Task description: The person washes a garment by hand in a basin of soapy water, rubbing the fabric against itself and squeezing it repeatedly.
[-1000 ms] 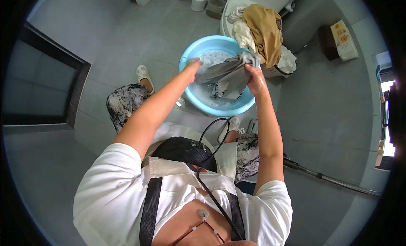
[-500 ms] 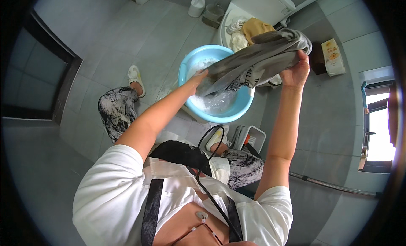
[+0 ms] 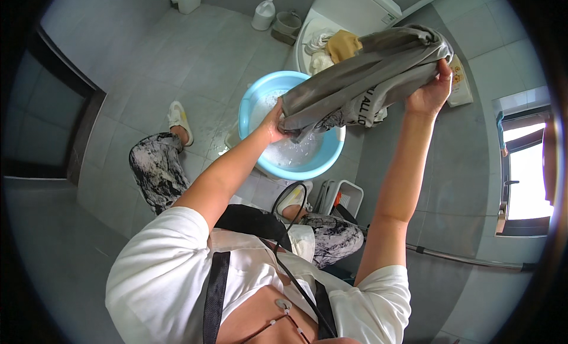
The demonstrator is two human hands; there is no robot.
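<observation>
A wet grey-brown shirt [image 3: 367, 75] with dark printed lettering is stretched between my two hands, slanting up to the right. My left hand [image 3: 273, 122] is closed on its lower left end, over a light blue basin [image 3: 296, 173]. At the upper right, my right hand [image 3: 429, 91] grips the bunched other end, its fingers partly hidden by the cloth. Sudsy water [image 3: 296, 154] fills part of the basin, and the shirt hangs above it, covering the basin's right side from sight.
Behind the basin, a white toilet [image 3: 303, 42] bears a yellow-tan cloth [image 3: 343, 45] and whitish cloths. A white pump bottle [image 3: 263, 15] and a small tub [image 3: 288, 24] stand on the floor. A tissue pack [image 3: 460, 86] is at the right wall; a metal bar [image 3: 467, 258] runs lower.
My right hand has moved a little up and to the right, drawing the shirt more taut and spread. The whole view has shifted slightly; both hands keep their hold.
</observation>
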